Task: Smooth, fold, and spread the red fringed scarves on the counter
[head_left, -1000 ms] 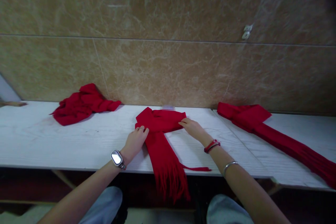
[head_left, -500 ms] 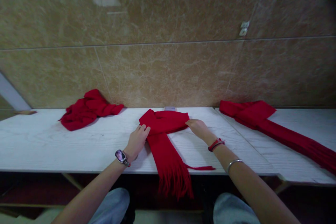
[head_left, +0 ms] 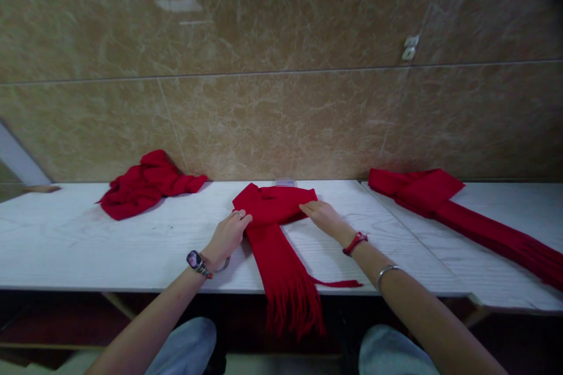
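Note:
A red fringed scarf (head_left: pixel 275 228) lies folded on the white table (head_left: pixel 109 252) in front of me, its fringed end hanging over the front edge. My left hand (head_left: pixel 227 235) rests at the scarf's left edge with fingers curled against the cloth. At the folded part's right edge lies my right hand (head_left: pixel 322 215), fingers stretched flat on the fabric. A watch is on my left wrist; a red band and a metal bangle are on my right arm.
A crumpled red scarf (head_left: pixel 147 186) lies at the back left by the marble wall. Another red scarf (head_left: pixel 457 211) stretches across the adjoining table at the right. A small clear object (head_left: pixel 285 182) sits against the wall behind the middle scarf.
My right hand has slid a little leftward onto the folded cloth. My left hand stays at the scarf's left edge. The view shifted slightly.

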`<state>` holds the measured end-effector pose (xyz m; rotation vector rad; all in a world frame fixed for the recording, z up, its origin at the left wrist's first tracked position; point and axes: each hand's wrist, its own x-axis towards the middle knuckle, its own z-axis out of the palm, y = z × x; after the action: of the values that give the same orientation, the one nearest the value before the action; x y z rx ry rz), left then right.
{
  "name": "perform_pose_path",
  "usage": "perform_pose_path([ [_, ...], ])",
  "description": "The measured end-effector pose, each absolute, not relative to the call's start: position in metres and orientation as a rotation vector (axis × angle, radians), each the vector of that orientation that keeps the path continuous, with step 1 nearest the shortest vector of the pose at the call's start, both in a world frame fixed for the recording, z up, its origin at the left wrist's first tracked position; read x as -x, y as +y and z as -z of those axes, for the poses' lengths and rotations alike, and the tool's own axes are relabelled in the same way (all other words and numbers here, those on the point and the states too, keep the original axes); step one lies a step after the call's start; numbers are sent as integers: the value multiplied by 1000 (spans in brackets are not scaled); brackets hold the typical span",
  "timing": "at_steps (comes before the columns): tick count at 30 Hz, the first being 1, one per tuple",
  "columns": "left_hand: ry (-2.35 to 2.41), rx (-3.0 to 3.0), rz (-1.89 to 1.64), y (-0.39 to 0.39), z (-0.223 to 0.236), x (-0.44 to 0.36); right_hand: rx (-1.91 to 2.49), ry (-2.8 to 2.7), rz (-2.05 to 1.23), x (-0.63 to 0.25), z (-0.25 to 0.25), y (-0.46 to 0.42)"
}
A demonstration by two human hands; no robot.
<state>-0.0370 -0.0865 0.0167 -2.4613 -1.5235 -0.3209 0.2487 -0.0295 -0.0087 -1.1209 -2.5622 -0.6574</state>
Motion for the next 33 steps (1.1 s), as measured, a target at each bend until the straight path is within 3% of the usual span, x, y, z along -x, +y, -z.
perform_pose_path([
  [21, -1306, 2516, 185, -70, -15, 32, 816, -2632, 876, -220, 3, -15],
  [33, -1542, 2629, 156, -88, -20, 54, 796, -2663, 665, -269, 8, -17],
])
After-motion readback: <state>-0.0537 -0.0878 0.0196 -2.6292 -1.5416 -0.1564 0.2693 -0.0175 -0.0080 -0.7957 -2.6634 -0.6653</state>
